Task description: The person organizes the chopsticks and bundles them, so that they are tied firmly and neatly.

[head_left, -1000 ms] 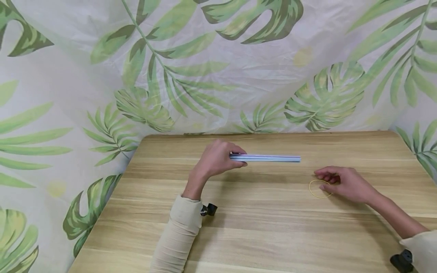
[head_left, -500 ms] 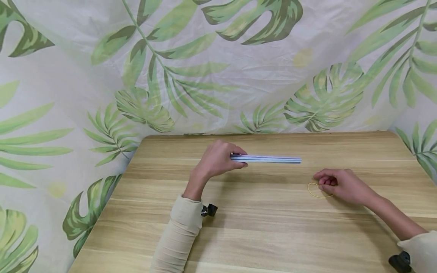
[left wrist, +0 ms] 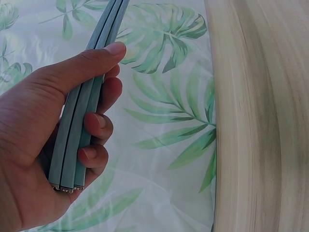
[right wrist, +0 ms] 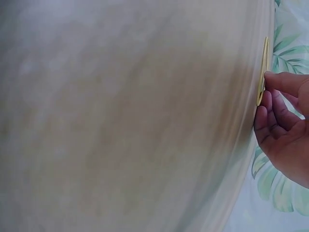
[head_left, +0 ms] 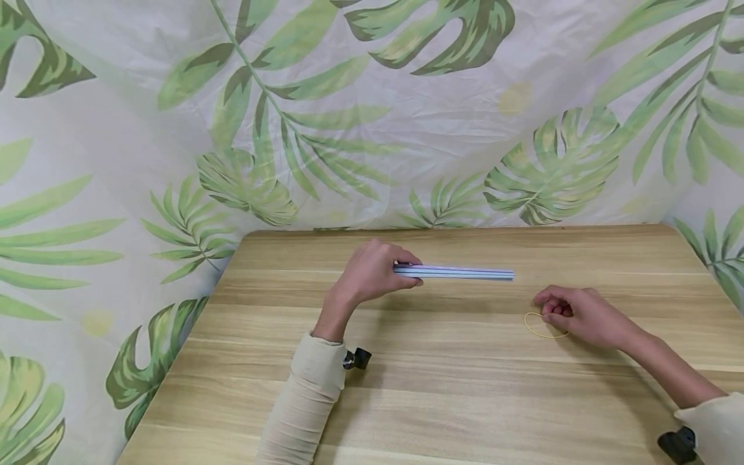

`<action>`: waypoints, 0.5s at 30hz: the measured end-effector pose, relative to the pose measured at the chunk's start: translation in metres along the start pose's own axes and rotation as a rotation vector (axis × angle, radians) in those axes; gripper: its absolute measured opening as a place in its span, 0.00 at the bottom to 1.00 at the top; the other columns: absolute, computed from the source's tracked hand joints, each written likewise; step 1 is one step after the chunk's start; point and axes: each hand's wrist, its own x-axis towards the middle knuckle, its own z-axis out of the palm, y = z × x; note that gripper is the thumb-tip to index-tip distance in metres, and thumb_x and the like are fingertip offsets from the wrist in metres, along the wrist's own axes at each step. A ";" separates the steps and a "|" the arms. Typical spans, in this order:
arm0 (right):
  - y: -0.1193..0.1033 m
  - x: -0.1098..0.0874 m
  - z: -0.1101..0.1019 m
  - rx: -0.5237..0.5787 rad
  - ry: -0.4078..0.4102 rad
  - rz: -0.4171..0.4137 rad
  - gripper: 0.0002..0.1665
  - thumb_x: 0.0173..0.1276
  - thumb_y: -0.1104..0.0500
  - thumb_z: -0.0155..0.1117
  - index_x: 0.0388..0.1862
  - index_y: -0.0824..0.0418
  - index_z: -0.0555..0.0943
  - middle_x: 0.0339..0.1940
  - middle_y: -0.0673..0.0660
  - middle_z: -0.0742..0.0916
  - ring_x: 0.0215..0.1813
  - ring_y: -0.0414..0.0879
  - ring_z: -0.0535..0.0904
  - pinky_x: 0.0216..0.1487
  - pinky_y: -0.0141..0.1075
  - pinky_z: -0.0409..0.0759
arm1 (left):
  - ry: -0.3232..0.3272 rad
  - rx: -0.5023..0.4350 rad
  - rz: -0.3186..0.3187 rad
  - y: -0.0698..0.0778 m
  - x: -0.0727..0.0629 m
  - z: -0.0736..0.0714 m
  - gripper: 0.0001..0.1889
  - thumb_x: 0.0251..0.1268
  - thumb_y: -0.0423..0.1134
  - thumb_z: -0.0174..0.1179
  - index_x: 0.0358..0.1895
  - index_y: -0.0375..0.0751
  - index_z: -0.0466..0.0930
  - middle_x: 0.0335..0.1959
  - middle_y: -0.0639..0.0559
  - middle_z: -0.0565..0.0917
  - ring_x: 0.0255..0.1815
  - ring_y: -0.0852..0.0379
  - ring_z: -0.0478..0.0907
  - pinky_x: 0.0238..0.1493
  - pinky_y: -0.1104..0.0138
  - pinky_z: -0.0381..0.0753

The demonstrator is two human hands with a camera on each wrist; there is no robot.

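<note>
My left hand (head_left: 366, 271) grips one end of a bundle of long, slim pale-blue sticks (head_left: 465, 272) above the table, and the other end points right. In the left wrist view the sticks (left wrist: 77, 125) lie side by side, with thumb and fingers curled round them; their lower ends look rough and silvery. What kind of sticks they are cannot be told. To the right and slightly nearer, my right hand (head_left: 589, 316) pinches a thin yellow rubber band (head_left: 526, 324), whose loop hangs out to the left, apart from the sticks. The right wrist view shows the band (right wrist: 265, 53) nearly edge-on between thumb and fingers.
A wood-grain table (head_left: 442, 400) spreads beneath both hands. Behind it hangs a pale cloth (head_left: 430, 142) printed with green leaves, meeting the table's far edge. A small black camera (head_left: 357, 358) is worn at the left cuff, another black camera (head_left: 677, 445) at the right.
My right hand has shifted slightly left and its fingers have drawn closer together on the rubber band. The left hand and sticks have barely moved.
</note>
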 end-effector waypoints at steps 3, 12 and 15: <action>-0.003 -0.001 -0.003 0.023 0.005 0.025 0.09 0.73 0.70 0.70 0.50 0.62 0.85 0.37 0.46 0.86 0.37 0.30 0.77 0.38 0.29 0.79 | 0.003 0.003 0.004 0.000 0.000 0.000 0.12 0.60 0.49 0.81 0.45 0.53 0.96 0.39 0.60 0.94 0.28 0.65 0.77 0.31 0.70 0.71; -0.010 0.003 -0.010 0.061 0.124 0.017 0.14 0.67 0.71 0.76 0.50 0.68 0.86 0.40 0.54 0.92 0.39 0.26 0.83 0.39 0.26 0.84 | 0.002 0.022 0.019 0.001 0.000 0.001 0.12 0.61 0.50 0.81 0.45 0.53 0.96 0.39 0.61 0.94 0.29 0.65 0.77 0.33 0.70 0.72; -0.013 0.005 -0.013 0.042 0.135 0.016 0.14 0.66 0.70 0.77 0.50 0.68 0.86 0.39 0.53 0.93 0.38 0.26 0.85 0.38 0.26 0.84 | -0.002 0.024 0.022 0.002 0.001 0.002 0.13 0.61 0.50 0.81 0.46 0.53 0.96 0.39 0.60 0.94 0.29 0.65 0.78 0.34 0.69 0.72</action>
